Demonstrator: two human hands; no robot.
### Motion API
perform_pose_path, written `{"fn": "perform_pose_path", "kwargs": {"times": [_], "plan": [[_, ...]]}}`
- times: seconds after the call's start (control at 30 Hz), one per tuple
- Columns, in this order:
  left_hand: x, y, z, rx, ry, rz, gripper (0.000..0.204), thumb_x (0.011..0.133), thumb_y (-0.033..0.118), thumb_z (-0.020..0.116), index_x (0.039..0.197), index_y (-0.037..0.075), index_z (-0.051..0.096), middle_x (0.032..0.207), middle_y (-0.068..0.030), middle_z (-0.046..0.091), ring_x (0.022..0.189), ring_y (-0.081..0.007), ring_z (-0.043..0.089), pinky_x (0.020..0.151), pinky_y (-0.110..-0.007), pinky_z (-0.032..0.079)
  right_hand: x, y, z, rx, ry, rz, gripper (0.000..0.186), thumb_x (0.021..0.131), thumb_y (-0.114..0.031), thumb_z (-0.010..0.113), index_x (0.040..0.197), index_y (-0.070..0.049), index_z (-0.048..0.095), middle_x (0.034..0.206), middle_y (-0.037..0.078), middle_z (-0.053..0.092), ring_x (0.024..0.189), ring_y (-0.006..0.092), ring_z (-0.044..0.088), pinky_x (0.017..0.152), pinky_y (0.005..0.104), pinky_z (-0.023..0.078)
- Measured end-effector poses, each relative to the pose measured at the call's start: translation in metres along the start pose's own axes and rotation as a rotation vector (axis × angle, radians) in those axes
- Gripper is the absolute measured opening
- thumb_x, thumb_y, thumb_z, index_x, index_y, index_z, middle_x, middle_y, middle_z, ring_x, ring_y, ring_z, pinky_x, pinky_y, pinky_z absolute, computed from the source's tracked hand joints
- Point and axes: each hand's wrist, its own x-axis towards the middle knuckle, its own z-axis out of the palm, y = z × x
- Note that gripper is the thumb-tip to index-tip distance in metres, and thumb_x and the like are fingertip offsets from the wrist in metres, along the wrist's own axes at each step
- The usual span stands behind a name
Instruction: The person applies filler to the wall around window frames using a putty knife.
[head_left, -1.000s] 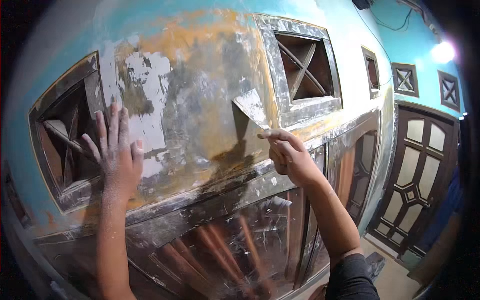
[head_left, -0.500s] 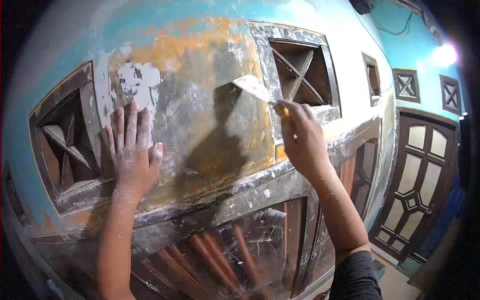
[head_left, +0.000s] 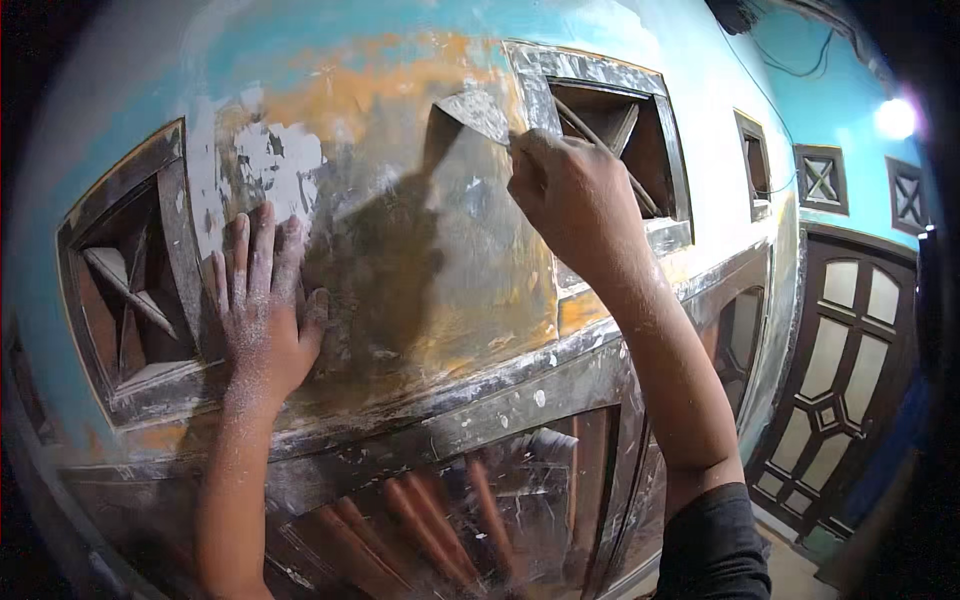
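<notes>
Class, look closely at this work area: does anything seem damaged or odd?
The wall looks damaged: below its turquoise upper part, ragged orange, grey and white patches show around the left hand and right hand. Pale specks also dust the left one.

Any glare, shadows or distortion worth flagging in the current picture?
Head view: the lamp at upper right is blown out to white; head view: a dark shadow lies on the wall, left of the right hand; head view: the door leans and the corners go black.
</notes>
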Motion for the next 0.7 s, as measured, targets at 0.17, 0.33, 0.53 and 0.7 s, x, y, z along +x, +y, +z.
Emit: {"fn": "perform_pose_path", "kwargs": {"times": [0.17,0.33,0.53,0.7], "plan": [[-0.002,-0.005,0.007,0.003,0.071,0.005,0.075,0.093,0.026,0.065,0.161,0.020,0.034,0.170,-0.0096,0.022,0.156,-0.0385,0.019,0.125,-0.058,0.015,-0.005,-0.004,0.003,-0.009,-0.023,0.026,0.014,0.091,-0.019,0.065,0.091,-0.005,0.064,0.073,0.019,0.068,0.071,0.0382,0.071,0.065,0.0482,0.058],[0.010,-0.019,0.012,-0.043,0.074,0.014,0.060,0.098,0.020,0.056,0.157,0.019,0.043,0.168,-0.0100,0.028,0.154,-0.0380,0.024,0.124,-0.057,0.019,0.008,0.009,-0.004,-0.042,0.024,0.021,0.014,0.094,-0.018,0.061,0.093,-0.004,0.064,0.075,0.017,0.069,0.073,0.0384,0.070,0.066,0.0500,0.056],[0.058,-0.045,0.015,0.056,0.188,0.011,0.055,0.102,0.024,0.047,0.157,0.019,0.042,0.167,-0.0080,0.030,0.155,-0.0356,0.024,0.125,-0.056,0.017,0.003,0.021,0.003,-0.086,0.104,-0.030,0.012,0.093,-0.017,0.061,0.093,-0.004,0.063,0.075,0.019,0.067,0.073,0.0387,0.070,0.065,0.0498,0.056],[0.117,-0.079,0.019,0.065,0.234,0.061,0.054,0.106,0.029,0.045,0.159,0.022,0.037,0.168,-0.0063,0.027,0.156,-0.0332,0.022,0.126,-0.055,0.015,0.035,0.021,-0.004,-0.068,0.027,0.000,0.017,0.092,-0.020,0.061,0.092,-0.005,0.066,0.078,0.021,0.069,0.077,0.0413,0.071,0.069,0.0504,0.058]]}}
